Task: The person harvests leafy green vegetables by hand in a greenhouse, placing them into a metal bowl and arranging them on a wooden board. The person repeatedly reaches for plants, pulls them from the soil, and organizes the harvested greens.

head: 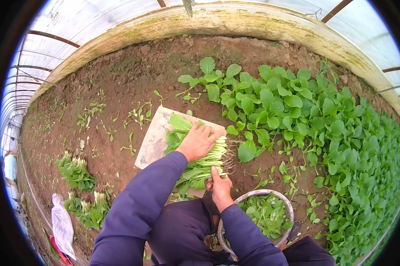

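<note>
A row of uprooted leafy greens [203,164] lies across a pale, worn board [156,138] on the soil. Their white stems and thin roots point right, with the broad leaves to the left. My left hand [197,141] lies over the far end of the row, its fingers curled around the stems there. At the near end, my right hand [221,191] grips the stems, thumb on top and fingers partly hidden beneath. The greens overhang the board's near edge.
A round bucket [288,207] of loose leaves stands by my right forearm. Tied bunches of greens [78,173] lie on the soil [120,83] at left, near a white plastic bag [61,222]. Growing greens [286,99] fill the right side, below a plastic-film greenhouse wall [220,16].
</note>
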{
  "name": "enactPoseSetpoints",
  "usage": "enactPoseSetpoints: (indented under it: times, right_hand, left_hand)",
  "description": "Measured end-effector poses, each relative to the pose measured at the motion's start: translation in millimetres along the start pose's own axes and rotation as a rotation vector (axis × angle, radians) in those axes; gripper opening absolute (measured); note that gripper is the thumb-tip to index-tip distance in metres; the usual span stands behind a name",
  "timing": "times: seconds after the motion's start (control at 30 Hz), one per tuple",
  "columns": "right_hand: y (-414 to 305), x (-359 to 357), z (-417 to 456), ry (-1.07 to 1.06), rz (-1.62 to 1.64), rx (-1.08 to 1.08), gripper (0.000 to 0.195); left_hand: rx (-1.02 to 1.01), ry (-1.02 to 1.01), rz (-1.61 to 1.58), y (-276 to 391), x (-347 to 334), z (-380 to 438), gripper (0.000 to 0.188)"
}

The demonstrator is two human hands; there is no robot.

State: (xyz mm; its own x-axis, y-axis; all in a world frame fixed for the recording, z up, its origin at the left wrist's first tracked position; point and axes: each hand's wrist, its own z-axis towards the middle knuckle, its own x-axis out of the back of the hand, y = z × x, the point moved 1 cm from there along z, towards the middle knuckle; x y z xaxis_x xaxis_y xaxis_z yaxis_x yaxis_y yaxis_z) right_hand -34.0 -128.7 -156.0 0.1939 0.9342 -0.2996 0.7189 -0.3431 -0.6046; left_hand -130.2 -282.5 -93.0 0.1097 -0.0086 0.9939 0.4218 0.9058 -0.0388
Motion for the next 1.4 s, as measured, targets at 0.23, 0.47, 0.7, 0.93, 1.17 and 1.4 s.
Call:
enactPoseSetpoints:
  times: [0.23, 0.47, 0.7, 0.93, 1.17, 1.4]
  right_hand:
    - [-7, -11, -11, 0.032, -0.153, 0.033, 0.033]
    - [-2, 10, -9, -0.129, -0.245, 0.11, 0.05]
    - [7, 36, -4, -0.102, 0.008, 0.111, 0.029]
    - [6, 26, -4, -0.076, -0.038, 0.085, 0.02]
    - [23, 56, -9, -0.084, -0.22, 0.054, 0.036]
    - [57, 34, -2, -0.279, -0.369, 0.196, 0.039]
  left_hand:
    - [0.015, -0.051, 0.01, 3, 0, -2, 0.044]
    - [-0.012, 0.038, -0.01, -5, 13, -3, 0.044]
    - [0.043, -0.037, -0.039, 9, 55, -27, 0.047]
    - [0.051, -0.079, 0.032, 7, 37, -54, 0.051]
    - [0.091, -0.064, -0.081, 6, 39, -47, 0.048]
    - [0.45, 0.415, -0.18, -20, 44, -61, 0.039]
